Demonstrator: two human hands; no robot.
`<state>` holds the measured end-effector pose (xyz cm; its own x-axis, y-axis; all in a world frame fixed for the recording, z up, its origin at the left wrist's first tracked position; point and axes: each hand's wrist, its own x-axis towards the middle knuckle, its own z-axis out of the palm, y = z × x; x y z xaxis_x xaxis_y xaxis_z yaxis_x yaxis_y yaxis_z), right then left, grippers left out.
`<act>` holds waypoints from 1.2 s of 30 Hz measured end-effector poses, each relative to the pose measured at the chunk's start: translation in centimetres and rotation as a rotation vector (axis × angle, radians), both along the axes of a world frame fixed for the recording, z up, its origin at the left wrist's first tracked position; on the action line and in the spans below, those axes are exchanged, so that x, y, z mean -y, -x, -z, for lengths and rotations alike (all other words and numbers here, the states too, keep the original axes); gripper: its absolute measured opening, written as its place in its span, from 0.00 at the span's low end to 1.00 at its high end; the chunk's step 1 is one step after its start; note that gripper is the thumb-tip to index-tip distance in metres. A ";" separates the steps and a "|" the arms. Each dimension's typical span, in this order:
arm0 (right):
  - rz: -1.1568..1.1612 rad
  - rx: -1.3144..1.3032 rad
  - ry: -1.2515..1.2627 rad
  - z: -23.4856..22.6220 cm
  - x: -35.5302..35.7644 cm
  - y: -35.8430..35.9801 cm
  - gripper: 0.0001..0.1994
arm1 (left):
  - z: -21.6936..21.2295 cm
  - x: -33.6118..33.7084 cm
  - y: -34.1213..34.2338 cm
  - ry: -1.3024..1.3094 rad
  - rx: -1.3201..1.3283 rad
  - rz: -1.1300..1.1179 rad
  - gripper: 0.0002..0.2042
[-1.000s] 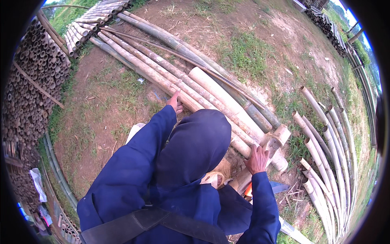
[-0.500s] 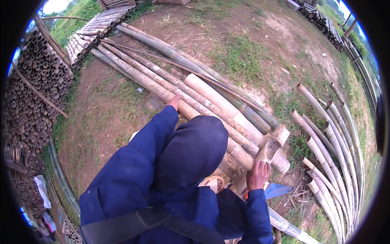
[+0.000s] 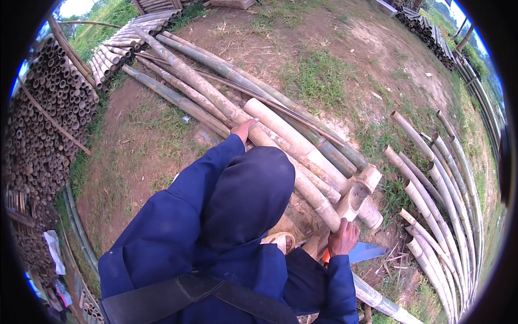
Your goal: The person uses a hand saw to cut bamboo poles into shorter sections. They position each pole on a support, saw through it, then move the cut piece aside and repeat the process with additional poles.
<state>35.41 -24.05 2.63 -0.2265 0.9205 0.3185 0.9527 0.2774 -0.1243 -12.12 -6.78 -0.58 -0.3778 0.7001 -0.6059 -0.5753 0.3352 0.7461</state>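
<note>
A long, pale brown bamboo pole [image 3: 211, 96] slants from the far left down to my right hand. My left hand [image 3: 244, 130] is closed around its near side, partway along. At its near end, my right hand [image 3: 343, 238] has fingers curled against the cut rim. Just beyond that hand stands a bamboo rest [image 3: 353, 201] with a scooped notch. My dark blue hood hides part of the pole. Alongside lie a shorter, thick bamboo piece [image 3: 291, 132] and other bamboo poles [image 3: 178, 100].
Near my right hand lies a saw [image 3: 367, 251] with a bluish blade and orange handle. Curved-looking bamboo poles [image 3: 426, 200] lie in a group at the right. A tall stack of cut bamboo [image 3: 48, 119] fills the left. Grass and bare soil [image 3: 350, 43] stretch beyond.
The held pole's far end has swung rightward and away, now crossing over the neighbouring poles. My left hand moved slightly right with it; my right hand shifted slightly lower, onto the pole's end.
</note>
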 end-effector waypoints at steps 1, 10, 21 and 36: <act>0.016 0.003 -0.002 -0.7 -0.7 0.4 0.18 | -1.5 -1.3 -0.7 -0.021 -0.045 -0.001 0.35; 0.051 0.098 -0.176 -6.5 -10.9 -0.1 0.12 | -4.3 -13.1 -2.7 -0.159 0.123 0.070 0.36; 0.184 0.248 0.213 -3.1 -30.3 -7.7 0.24 | 1.6 -10.7 -1.3 -0.212 -1.040 0.715 0.43; 0.196 -0.067 0.055 -4.0 -17.6 -11.0 0.28 | -5.1 -6.6 -5.0 -0.338 -0.603 1.204 0.27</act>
<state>46.36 -6.43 6.61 -0.0215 0.9612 0.2751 0.9768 0.0788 -0.1991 -7.12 -0.17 4.55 0.4171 0.8564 -0.3042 0.3721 0.1445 0.9169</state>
